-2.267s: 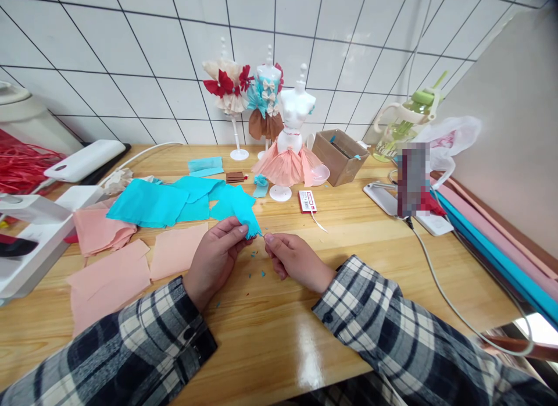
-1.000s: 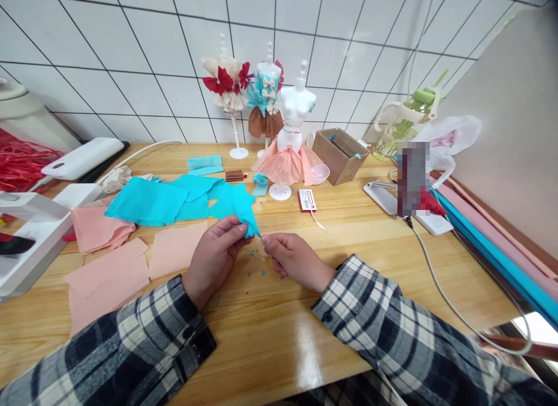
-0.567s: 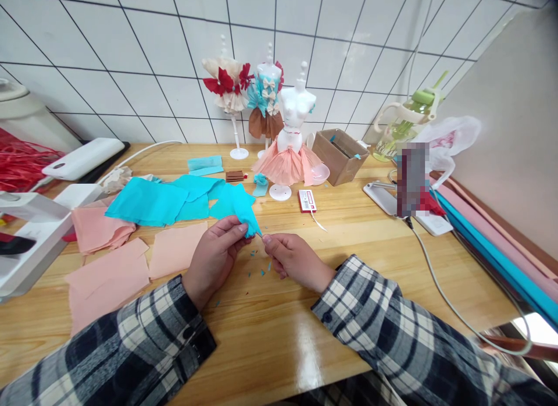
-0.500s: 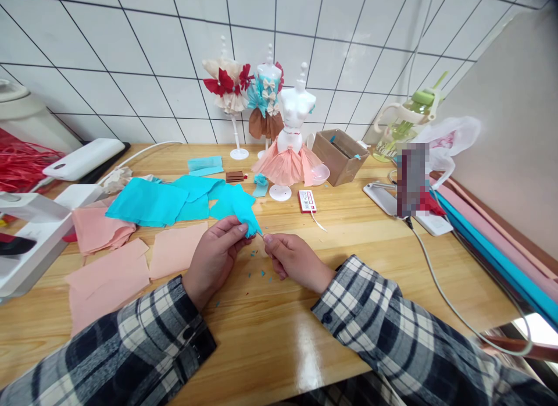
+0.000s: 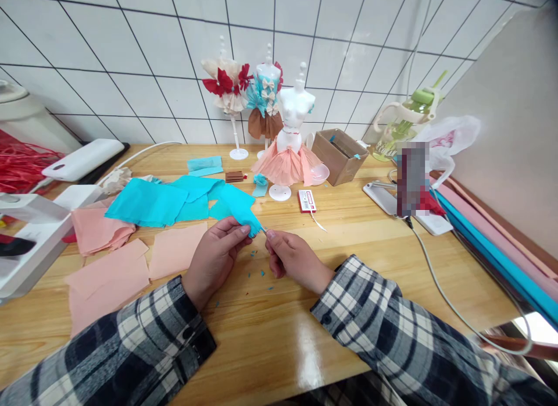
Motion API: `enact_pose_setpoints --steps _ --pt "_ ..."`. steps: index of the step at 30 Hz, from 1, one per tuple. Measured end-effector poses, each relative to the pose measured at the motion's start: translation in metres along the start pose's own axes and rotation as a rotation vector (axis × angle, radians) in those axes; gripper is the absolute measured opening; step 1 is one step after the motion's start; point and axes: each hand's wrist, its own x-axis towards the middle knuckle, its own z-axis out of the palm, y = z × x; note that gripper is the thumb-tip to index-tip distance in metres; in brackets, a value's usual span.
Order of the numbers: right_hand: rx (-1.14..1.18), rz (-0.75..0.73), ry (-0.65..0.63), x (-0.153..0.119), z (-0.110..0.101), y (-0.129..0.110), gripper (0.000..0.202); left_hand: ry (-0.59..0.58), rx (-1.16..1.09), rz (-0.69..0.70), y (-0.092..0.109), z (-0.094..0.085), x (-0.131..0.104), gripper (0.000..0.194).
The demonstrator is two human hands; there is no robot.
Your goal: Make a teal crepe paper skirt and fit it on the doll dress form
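A turquoise crepe paper strip (image 5: 239,203) with a fringed lower edge runs up to my hands at mid-table. My left hand (image 5: 220,252) pinches it between thumb and fingers near the fringe. My right hand (image 5: 293,256) is closed, with thumb and forefinger pinching a thin, pointed bit at the strip's right edge. Whether anything else lies in those fingers is hidden. Small blue scraps (image 5: 263,273) are scattered on the wood below. Behind the hands stands a white mini mannequin (image 5: 296,112) wearing a peach paper skirt (image 5: 285,164).
More turquoise sheets (image 5: 148,202) and peach sheets (image 5: 108,278) lie to the left. Two other dressed mannequins, a cardboard box (image 5: 342,161), a small pink dish (image 5: 320,174) and a red-and-white packet (image 5: 307,201) stand behind. A cable (image 5: 436,295) curves along the right.
My right hand has shifted very slightly right and up, drawing on the strip's edge. My left hand keeps its hold almost in place.
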Motion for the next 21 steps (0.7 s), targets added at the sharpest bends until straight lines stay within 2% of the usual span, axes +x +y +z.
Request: enact_pose_setpoints --steps 21 --pt "-0.043 -0.036 0.043 -0.0015 0.0006 -0.0052 0.041 -0.014 0.042 -0.005 0.0008 0.0 -0.0006 0.017"
